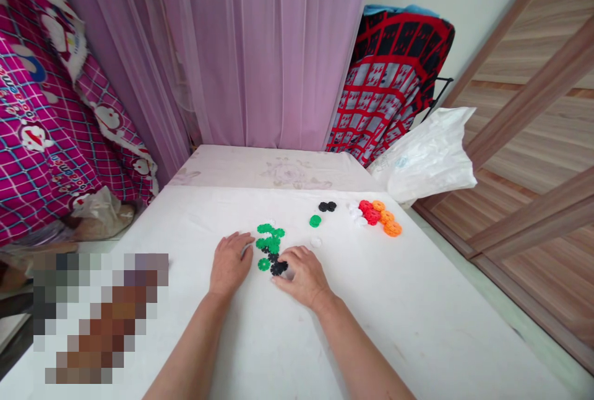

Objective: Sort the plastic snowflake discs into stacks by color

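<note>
Notched plastic discs, snowflake-shaped building pieces, lie at the middle of the white table (371, 326). My right hand (304, 276) has its thumb and fingers closed around the black notched discs (277, 268) at the near end of this group. Green notched discs (271, 243) sit just beyond them, overlapping and partly joined with black ones. One single green disc (263, 264) lies to the left of the black pieces. My left hand (232, 264) rests palm down on the tabletop, fingers loosely stretched, the thumb apart, beside the green discs and holding nothing.
Farther right are a green disc stack (315, 221), two black stacks (327, 206), a white disc (316, 243), and red (370, 212) and orange discs (392, 229) with white ones. A white plastic bag (427, 156) stands at the right edge. Purple curtains (273, 47) hang behind.
</note>
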Available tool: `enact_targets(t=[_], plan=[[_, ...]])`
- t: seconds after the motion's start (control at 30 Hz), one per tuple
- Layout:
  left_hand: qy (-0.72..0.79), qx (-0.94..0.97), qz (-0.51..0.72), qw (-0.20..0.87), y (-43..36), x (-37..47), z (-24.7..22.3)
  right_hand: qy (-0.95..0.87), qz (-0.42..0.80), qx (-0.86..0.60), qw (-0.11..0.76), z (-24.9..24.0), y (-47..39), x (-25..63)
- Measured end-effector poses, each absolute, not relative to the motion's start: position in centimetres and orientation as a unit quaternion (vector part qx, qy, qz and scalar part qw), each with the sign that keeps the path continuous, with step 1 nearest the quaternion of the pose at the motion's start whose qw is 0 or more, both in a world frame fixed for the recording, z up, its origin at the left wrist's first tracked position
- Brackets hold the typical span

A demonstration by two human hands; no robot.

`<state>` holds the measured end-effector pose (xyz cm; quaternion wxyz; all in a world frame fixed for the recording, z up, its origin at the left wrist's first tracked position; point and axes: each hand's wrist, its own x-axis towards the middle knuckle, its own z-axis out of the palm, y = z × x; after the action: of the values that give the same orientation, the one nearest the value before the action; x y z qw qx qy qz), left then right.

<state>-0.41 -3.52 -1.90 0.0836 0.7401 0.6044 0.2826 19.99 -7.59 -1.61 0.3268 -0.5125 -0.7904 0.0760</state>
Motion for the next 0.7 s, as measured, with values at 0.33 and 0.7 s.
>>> enact_targets(t=[0.33, 0.7], plan=[[0.611, 0.736, 0.276, 0.095, -3.6, -0.3, -1.8, -0.723, 0.06, -0.594, 0.348, -2.9, -6.2, 20.5], [0.604, 0.741, 0.279, 0.087, -3.5, -0.4, -2.0, -0.724, 0.088, -0.575, 0.37, -3.0, -6.9, 20.5]])
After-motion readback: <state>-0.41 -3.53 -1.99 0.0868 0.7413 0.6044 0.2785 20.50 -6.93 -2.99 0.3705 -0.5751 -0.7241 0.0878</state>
